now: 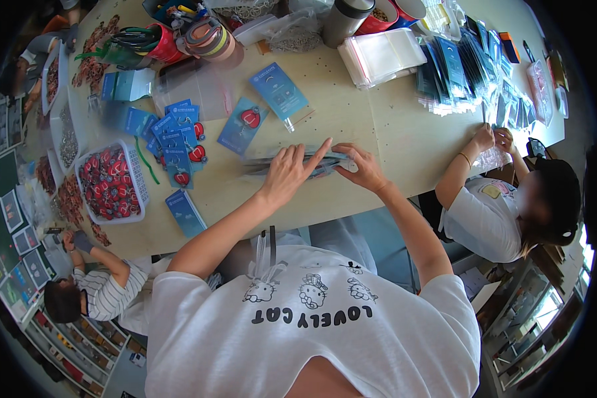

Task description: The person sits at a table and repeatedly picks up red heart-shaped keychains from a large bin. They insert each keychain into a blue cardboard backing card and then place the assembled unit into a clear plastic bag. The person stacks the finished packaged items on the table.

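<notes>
In front of me lies a blurred stack of clear plastic packets [257, 164], with bluish contents showing at its right end. My left hand [286, 174] rests over the middle of the stack, fingers bent over its far side and index finger stretched to the right. With thumb and fingertips, my right hand [363, 170] pinches the stack's right end. Just beyond are a blue card with a red strawberry-shaped charm [250, 118] and a blue card in a clear bag [278, 93]. More blue cards with red charms [177, 156] overlap to the left.
A white basket of red charms [141, 192] stands left, near a small pile of blue cards [186, 213]. Clear bags [383, 56] and many packed cards [454, 69] lie at the far right. Cups and a tumbler [346, 20] line the back. Co-workers sit at both sides.
</notes>
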`<act>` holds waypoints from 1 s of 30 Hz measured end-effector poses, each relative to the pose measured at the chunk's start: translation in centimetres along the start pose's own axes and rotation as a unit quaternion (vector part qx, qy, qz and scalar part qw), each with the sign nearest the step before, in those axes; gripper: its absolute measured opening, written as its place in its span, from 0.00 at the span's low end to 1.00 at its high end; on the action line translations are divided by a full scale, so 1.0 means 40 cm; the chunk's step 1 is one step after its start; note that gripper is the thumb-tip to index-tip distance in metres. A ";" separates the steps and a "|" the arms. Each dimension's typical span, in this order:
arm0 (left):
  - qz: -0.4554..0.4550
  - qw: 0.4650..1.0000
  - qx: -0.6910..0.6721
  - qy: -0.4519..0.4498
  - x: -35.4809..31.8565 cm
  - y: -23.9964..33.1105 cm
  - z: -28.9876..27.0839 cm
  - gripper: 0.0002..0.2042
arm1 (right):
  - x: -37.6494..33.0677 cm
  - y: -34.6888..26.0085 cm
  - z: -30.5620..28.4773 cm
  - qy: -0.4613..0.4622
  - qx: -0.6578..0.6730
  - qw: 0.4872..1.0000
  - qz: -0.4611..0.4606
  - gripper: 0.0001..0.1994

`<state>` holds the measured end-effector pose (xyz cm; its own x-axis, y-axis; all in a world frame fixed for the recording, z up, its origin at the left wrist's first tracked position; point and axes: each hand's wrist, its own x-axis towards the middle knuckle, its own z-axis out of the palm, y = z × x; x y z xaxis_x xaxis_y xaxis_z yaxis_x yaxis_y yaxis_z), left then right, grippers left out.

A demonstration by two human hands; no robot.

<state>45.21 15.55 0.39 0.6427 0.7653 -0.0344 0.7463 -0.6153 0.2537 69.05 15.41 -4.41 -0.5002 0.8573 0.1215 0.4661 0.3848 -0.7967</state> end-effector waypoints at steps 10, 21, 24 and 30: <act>0.016 0.993 -0.031 0.117 -0.023 0.000 0.055 0.36 | -0.013 0.041 -0.005 -0.001 -0.081 0.994 -0.076 0.30; 0.019 0.998 0.000 0.055 0.107 -0.066 0.017 0.43 | 0.119 0.053 -0.059 0.026 -0.021 0.999 0.026 0.35; 0.036 0.994 0.056 0.090 0.146 -0.079 0.018 0.44 | 0.145 0.079 -0.061 0.051 0.018 0.997 0.061 0.34; 0.020 0.981 0.143 0.129 0.203 -0.108 0.025 0.46 | 0.192 0.114 -0.080 0.003 -0.062 0.998 -0.003 0.35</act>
<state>47.38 24.22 -1.95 0.6342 0.7396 0.2253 0.7636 -0.6448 -0.0328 69.67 24.85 -5.20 -0.4995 0.8565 0.1299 0.5504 0.4296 -0.7159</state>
